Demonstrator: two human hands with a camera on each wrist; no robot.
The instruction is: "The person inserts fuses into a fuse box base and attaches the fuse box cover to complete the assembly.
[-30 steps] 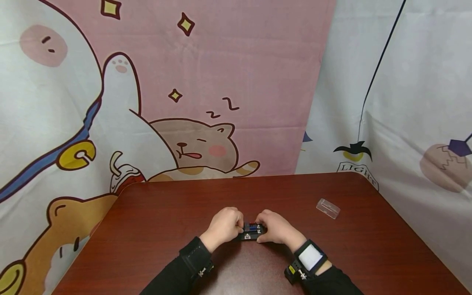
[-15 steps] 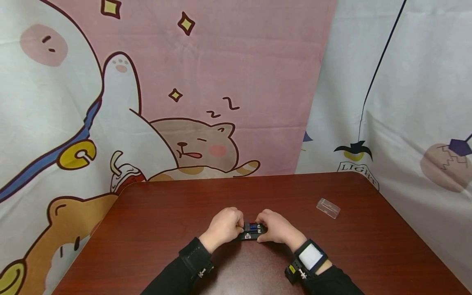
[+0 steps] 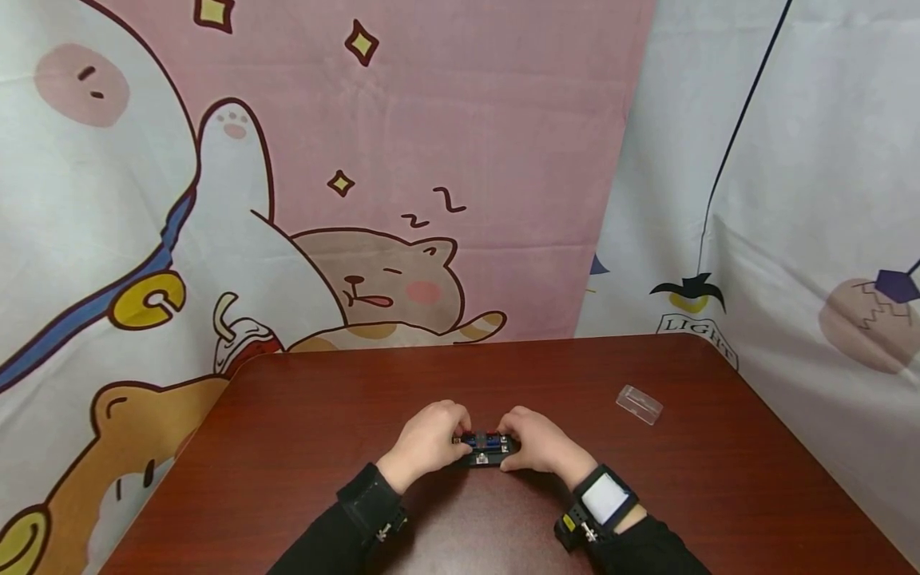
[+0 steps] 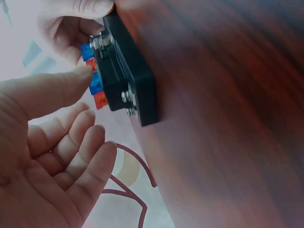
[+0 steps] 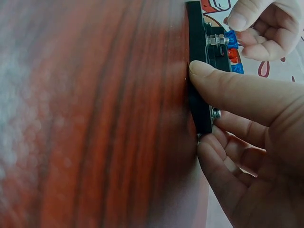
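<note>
A black fuse block sits on the table near the middle in the head view. In the left wrist view, blue blade fuses and red blade fuses stand in a row along it, beside metal screw terminals. My right hand grips its right end, thumb on the near edge and fingers behind. At the other end is my left hand, its thumb and loosely bent fingers apart. The left thumb tip overlaps the fuses in the left wrist view, and nothing shows held between thumb and fingers.
A clear plastic cover lies on the brown wooden table, towards the back right. Behind the table's far edge hangs a printed cloth with cartoon animals. Dark cuffs and wrist-worn devices sit on both forearms.
My left hand has shifted slightly left and its thumb and fingers have spread, so more of the fuse block's left end shows. The right hand keeps its grip in place.
</note>
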